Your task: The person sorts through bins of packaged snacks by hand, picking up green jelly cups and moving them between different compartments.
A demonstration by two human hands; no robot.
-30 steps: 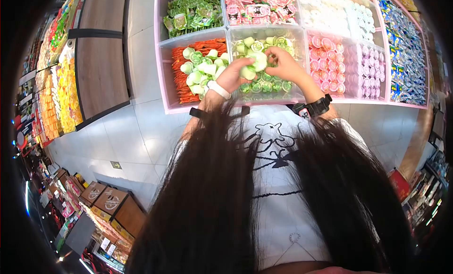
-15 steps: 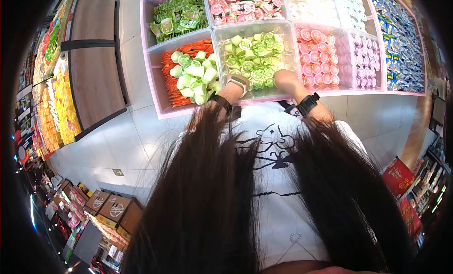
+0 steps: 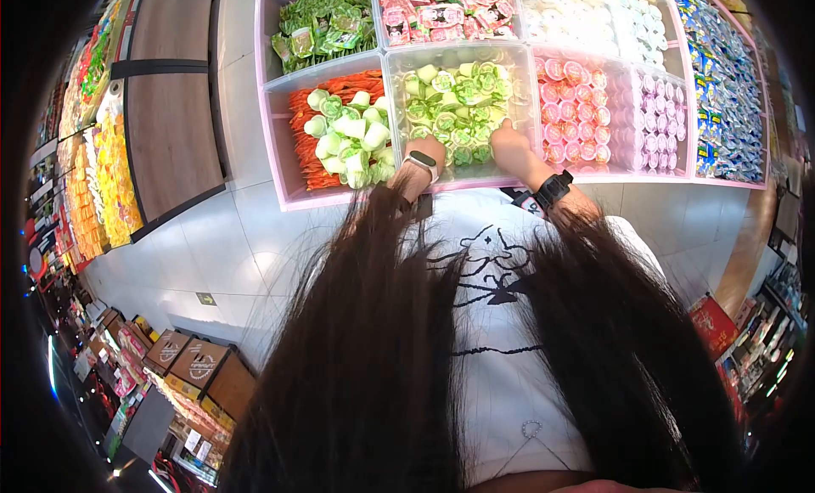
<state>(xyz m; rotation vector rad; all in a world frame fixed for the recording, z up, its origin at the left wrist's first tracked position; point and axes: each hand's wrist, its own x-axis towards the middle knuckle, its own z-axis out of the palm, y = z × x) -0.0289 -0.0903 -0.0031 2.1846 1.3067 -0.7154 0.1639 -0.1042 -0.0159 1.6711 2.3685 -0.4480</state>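
Display stand (image 3: 273, 166), pink-rimmed, divided into clear bins.

- Middle bin (image 3: 392, 111), front row: green cups (image 3: 458, 98), loose, filling it. Left hand (image 3: 429, 145) and right hand (image 3: 512, 145) both sit among the cups at the bin's near edge, apart, the left towards the near-left corner and the right towards the near-right corner. Fingers are buried or turned away, so I cannot tell whether either grips a cup.
- Left bin, front row: orange packets (image 3: 306, 140) with pale green cups (image 3: 348, 132) heaped on top.
- Right bins, front row: pink cups (image 3: 573, 102), then purple cups (image 3: 662, 111).
- Back row: green packets (image 3: 327, 22), red packets (image 3: 441, 5), white cups (image 3: 577, 17).
- Far right edge: blue packets (image 3: 722, 68).
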